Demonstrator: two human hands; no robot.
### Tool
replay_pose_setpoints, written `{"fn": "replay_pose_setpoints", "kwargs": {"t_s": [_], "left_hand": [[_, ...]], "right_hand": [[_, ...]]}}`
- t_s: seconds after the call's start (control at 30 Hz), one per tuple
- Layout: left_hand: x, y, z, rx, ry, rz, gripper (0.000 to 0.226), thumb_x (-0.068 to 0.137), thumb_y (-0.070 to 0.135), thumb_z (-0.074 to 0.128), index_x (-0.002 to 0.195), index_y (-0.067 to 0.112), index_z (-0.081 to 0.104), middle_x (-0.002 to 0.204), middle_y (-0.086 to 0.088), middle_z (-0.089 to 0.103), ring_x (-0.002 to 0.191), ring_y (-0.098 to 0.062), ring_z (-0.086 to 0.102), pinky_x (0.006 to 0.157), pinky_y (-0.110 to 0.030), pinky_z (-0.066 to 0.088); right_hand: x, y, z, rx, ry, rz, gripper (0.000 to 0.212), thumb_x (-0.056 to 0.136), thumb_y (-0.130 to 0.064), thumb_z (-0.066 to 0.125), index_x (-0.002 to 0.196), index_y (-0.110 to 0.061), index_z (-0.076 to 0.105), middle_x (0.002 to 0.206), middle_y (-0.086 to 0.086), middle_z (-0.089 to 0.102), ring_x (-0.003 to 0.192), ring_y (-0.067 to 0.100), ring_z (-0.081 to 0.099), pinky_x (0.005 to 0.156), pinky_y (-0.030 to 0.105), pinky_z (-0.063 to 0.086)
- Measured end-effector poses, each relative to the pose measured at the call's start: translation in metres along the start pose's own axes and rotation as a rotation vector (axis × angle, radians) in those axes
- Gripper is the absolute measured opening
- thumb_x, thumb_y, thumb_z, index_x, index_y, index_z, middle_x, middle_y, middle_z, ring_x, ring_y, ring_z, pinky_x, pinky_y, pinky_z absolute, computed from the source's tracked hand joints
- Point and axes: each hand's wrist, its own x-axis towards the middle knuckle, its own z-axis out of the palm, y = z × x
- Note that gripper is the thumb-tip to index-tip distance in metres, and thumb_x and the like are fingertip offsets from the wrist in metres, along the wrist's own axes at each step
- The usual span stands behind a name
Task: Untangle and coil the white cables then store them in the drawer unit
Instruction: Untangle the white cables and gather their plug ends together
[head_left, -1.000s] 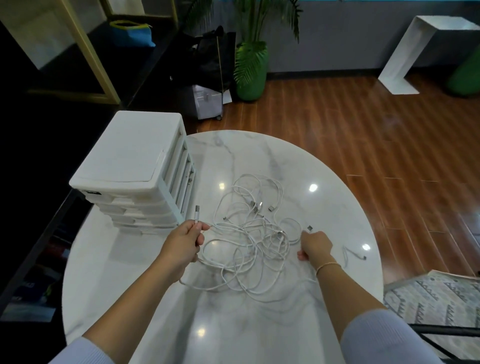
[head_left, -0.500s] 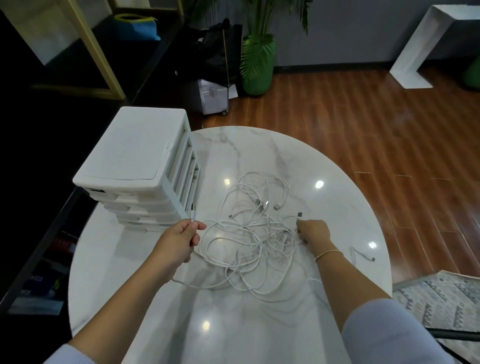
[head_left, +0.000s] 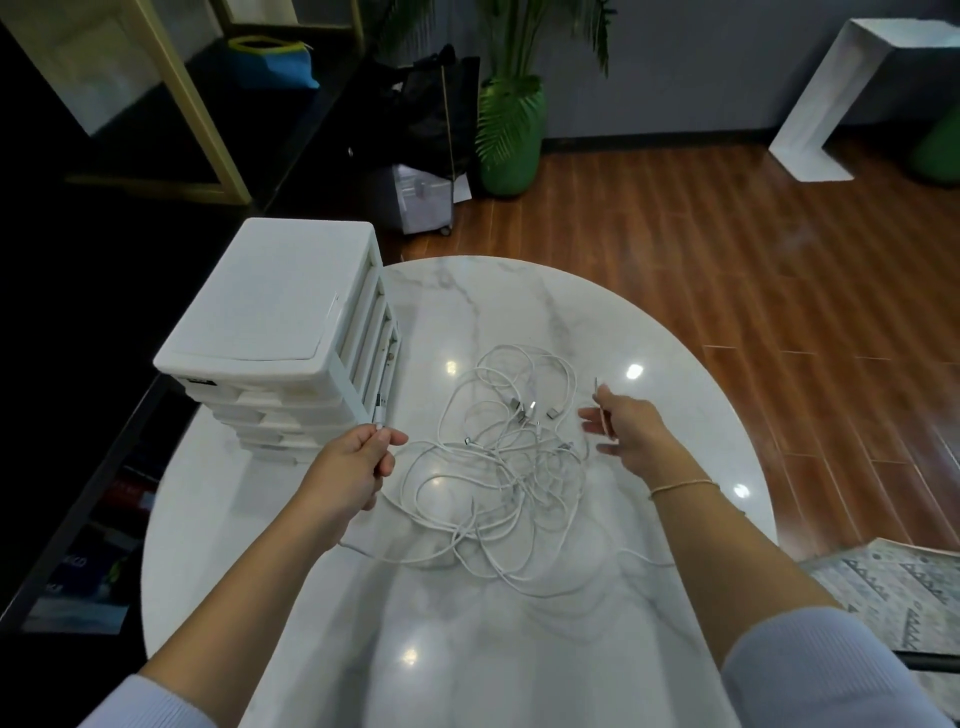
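No readable brand or label is showing; a small dark tag on the top front edge of the drawer unit (head_left: 270, 332) is too small to read, and the print on the items on the dark shelf at lower left of the frame is blurring out.

The white cables (head_left: 506, 467) are lying in one loose tangle at centre frame on the round marbled worktop (head_left: 519, 649), with several silver plug ends showing near the upper middle of the heap. The tangle is sitting between the two hands.

The left hand (head_left: 353, 470) is hovering just left of the tangle, fingers curling, thumb and forefinger pinching one cable end so that its connector is pointing up in front of the drawer unit's lower corner. The cable is trailing down from this hand into the heap.

The right hand (head_left: 626, 428) is hovering at the tangle's upper right edge, pinching a thin cable end between thumb and forefinger, the other fingers spreading loosely toward the heap.

The drawer unit is standing at the worktop's left edge, left of centre frame, all drawers appearing closed, apart from the tangle.
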Motion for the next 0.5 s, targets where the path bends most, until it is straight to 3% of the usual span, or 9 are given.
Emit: {"fn": "replay_pose_setpoints", "kwargs": {"t_s": [0.07,0.13,0.2,0.27,0.5], "left_hand": [[0.000,0.000,-0.002,0.004,0.006,0.010,0.026,0.101,0.020,0.038,0.092,0.014,0.061,0.062,0.000,0.044,0.047,-0.012,0.028,0.044,-0.022,0.025],[-0.001,0.001,-0.005,0.002,0.011,0.022,0.025,0.101,0.020,0.039,0.092,0.014,0.061,0.062,0.000,0.044,0.047,-0.012,0.028,0.044,-0.022,0.025],[-0.003,0.004,-0.007,-0.002,0.017,0.027,0.025,0.101,0.020,0.039,0.092,0.014,0.061,0.062,0.000,0.044,0.046,-0.012,0.028,0.043,-0.021,0.025],[-0.005,0.008,-0.009,-0.011,0.027,0.035,0.025,0.101,0.020,0.038,0.090,0.015,0.061,0.062,0.000,0.043,0.047,-0.012,0.027,0.041,-0.019,0.025],[-0.012,0.016,-0.012,-0.046,0.036,0.068,0.027,0.102,0.020,0.038,0.089,0.015,0.061,0.062,0.000,0.042,0.049,-0.011,0.027,0.039,-0.017,0.025]], "right_hand": [[-0.011,-0.021,0.002,-0.228,0.022,-0.174,0.034,0.099,-0.041,0.037,0.096,-0.012,0.055,0.077,-0.001,0.065,0.079,0.017,0.059,0.068,0.028,0.039],[-0.025,-0.047,0.006,-0.370,0.061,-0.333,0.039,0.100,-0.041,0.034,0.082,-0.012,0.053,0.069,0.001,0.062,0.067,0.014,0.056,0.058,0.022,0.033],[-0.037,-0.073,0.010,-0.417,0.103,-0.462,0.042,0.099,-0.043,0.036,0.075,-0.010,0.049,0.061,0.005,0.052,0.054,0.013,0.046,0.052,0.024,0.029],[-0.052,-0.099,0.012,-0.362,0.111,-0.558,0.040,0.098,-0.043,0.040,0.077,-0.010,0.049,0.060,0.004,0.041,0.051,0.012,0.036,0.051,0.027,0.028],[-0.111,-0.160,0.017,-0.061,-0.112,-0.675,0.018,0.099,-0.020,0.044,0.107,-0.011,0.057,0.070,-0.001,0.044,0.058,0.007,0.039,0.050,0.018,0.039]]}}
